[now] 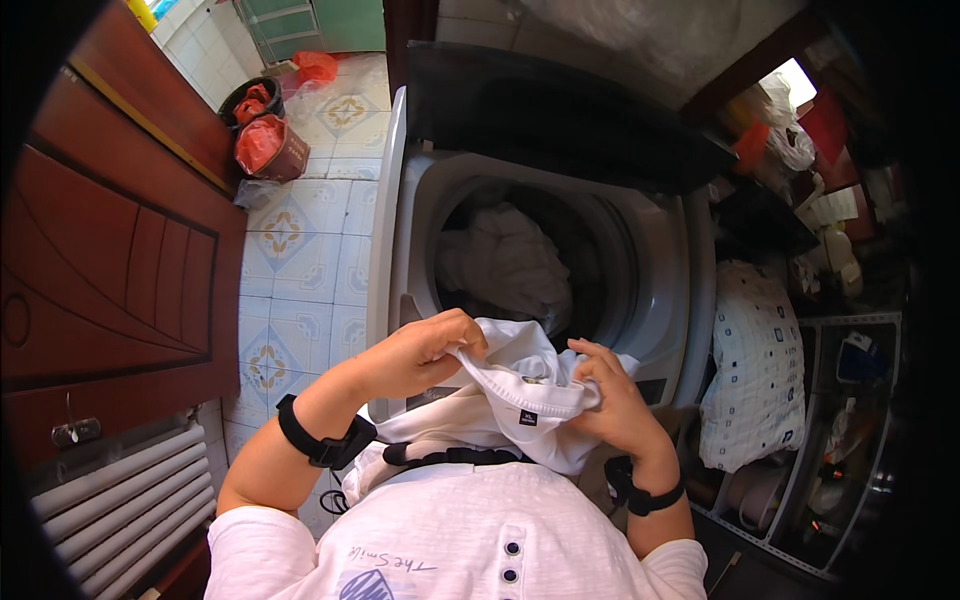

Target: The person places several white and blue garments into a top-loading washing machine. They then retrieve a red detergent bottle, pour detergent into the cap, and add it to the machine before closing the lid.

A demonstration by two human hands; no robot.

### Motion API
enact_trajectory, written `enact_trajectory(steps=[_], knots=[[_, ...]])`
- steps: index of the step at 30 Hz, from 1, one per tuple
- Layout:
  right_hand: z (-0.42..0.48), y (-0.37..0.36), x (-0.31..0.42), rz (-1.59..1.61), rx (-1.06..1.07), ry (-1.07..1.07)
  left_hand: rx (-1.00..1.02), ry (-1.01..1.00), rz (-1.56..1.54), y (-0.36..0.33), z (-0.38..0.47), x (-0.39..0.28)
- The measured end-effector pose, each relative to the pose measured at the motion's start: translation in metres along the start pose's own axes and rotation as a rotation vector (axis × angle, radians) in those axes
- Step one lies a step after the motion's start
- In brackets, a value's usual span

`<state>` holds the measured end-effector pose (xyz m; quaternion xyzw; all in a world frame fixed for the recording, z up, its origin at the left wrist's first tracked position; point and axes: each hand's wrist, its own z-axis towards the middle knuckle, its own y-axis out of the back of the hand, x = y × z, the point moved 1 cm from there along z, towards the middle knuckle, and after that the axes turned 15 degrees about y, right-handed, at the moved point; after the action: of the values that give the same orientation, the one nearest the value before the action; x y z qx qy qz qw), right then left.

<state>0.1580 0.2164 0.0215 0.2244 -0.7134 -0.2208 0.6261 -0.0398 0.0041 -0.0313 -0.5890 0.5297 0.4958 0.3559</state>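
Observation:
Between my two hands hangs a white garment (517, 397), its ribbed neckband stretched out and a small black size tag showing. My left hand (442, 345) pinches the neckband at one side. At the other side my right hand (611, 397) grips the band, its index finger raised. The garment is held at the front edge of an open top-loading washing machine (671, 292). Inside the drum lies a bundle of pale wet-looking laundry (510, 262), partly in shadow. The garment's lower part falls towards my body and is partly hidden.
The raised dark lid (540, 112) stands behind the drum. A patterned cushion (754, 367) rests right of the machine, beside a shelf rack (847, 322). At left are a wooden door (112, 262), a white radiator (135, 502) and a bin with a red bag (274, 146).

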Motion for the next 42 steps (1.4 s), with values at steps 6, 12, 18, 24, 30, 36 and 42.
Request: enact_trajectory(steps=[6,12,18,24,30,36,42], knots=[[-0.016,0.034,0.008,0.058,-0.220,-0.004,-0.020,0.106,-0.164,0.003,-0.006,-0.004],[-0.039,0.053,0.023,0.234,-0.466,-0.060,-0.137,0.168,-0.131,0.006,0.002,-0.006],[-0.045,0.060,0.028,0.116,-0.580,0.039,-0.089,0.234,-0.475,0.004,0.008,-0.005],[-0.045,0.062,0.024,0.111,-0.681,0.037,-0.112,0.281,-0.541,0.003,0.012,-0.003],[-0.051,0.068,0.026,0.097,-0.715,0.036,-0.130,0.263,-0.624,0.004,0.017,0.000],[-0.053,0.071,0.023,0.105,-0.752,0.027,-0.143,0.205,-0.654,0.007,0.022,-0.005],[-0.052,0.076,0.014,0.281,-0.906,-0.050,-0.120,0.217,-0.321,0.019,0.027,-0.013]])
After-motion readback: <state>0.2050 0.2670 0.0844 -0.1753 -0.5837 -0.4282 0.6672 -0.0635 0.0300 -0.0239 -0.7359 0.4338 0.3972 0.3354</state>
